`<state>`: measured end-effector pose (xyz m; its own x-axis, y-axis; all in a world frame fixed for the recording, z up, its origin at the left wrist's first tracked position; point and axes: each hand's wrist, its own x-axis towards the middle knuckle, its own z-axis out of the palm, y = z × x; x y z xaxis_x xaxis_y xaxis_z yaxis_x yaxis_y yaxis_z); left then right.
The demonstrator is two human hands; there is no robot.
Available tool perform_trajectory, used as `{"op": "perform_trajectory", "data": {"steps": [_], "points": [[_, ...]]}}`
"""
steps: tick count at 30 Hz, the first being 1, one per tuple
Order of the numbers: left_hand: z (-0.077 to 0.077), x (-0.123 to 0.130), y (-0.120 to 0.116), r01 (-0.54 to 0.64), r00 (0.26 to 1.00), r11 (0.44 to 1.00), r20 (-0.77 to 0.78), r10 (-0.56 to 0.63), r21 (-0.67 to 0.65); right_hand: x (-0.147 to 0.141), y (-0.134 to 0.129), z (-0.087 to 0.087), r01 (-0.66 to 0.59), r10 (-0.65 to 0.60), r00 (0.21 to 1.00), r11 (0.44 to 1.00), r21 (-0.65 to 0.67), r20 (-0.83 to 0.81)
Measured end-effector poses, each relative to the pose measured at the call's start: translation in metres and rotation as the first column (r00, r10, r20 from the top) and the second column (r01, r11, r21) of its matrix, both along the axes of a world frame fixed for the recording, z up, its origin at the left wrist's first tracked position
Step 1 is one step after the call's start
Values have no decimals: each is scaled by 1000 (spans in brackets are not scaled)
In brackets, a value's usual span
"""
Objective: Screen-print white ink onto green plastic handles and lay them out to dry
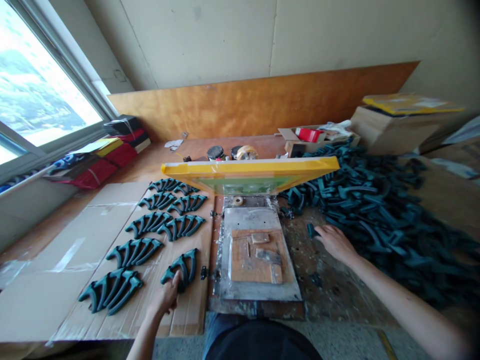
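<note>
- Grip, right (333, 241): fingers pinched on one green part (311, 231), just above the counter or touching it; which, cannot be told.
- Grip, left (167, 296): fingers curled at the lower end of the near cluster (190, 262); whether they clasp a part or merely press against it cannot be told.
- Counter (153, 161): brown surface bearing all items below.
- Pile (360, 200): loose green parts heaped at right, beyond the right hand.
- Cardboard (95, 237): flat sheet at left, beneath the laid-out parts.
- Frame (249, 167): yellow-edged, tilted up above the far end of the plate.
- Plate (255, 217): grey, between the two hands; no green part lies on it.
- Rows (148, 225): green parts set side by side in clusters, on the cardboard.
- Board (243, 270): wooden, on the plate, carrying small blocks (268, 256).
- Step, as judged: one part being set into the near cluster while another is taken up at right. The next move seems to call for a clean left release, neighbours undisturbed, and a steady right pinch.
</note>
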<state>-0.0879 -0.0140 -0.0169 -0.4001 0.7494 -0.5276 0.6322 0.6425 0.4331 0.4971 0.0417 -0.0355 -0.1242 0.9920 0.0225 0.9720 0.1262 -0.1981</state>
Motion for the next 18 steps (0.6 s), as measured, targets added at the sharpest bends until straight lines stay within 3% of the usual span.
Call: {"op": "perform_trajectory", "data": {"steps": [3, 5, 7, 8, 10, 11, 13, 15, 18], "points": [[35, 6, 18, 53, 994, 998, 98, -51, -18, -69, -2, 20, -10, 10, 967, 1000, 0, -255], [61, 19, 38, 70, 980, 991, 178, -89, 111, -118, -8, 34, -138, 121, 903, 990, -11, -413], [94, 41, 61, 54, 949, 956, 282, -139, 289, -158, -13, 45, -268, 248, 858, 963, 20, -450], [112, 56, 72, 34, 927, 925, 335, -171, 379, -173, -15, 49, -315, 304, 860, 948, 41, -410], [152, 86, 93, -143, 788, 777, 545, -286, 614, -192, -15, 53, -391, 399, 885, 917, 82, -240], [171, 100, 101, -228, 704, 712, 618, -351, 664, -197, -14, 54, -426, 436, 889, 900, 97, -137], [202, 121, 112, -337, 574, 642, 691, -440, 688, -201, -11, 54, -489, 490, 872, 864, 120, 22], [216, 129, 113, -370, 537, 618, 702, -467, 694, -198, -10, 53, -509, 503, 861, 849, 144, 78], [206, 119, 96, -363, 607, 605, 673, -423, 709, -183, -12, 48, -461, 463, 886, 876, 142, 20]]}}
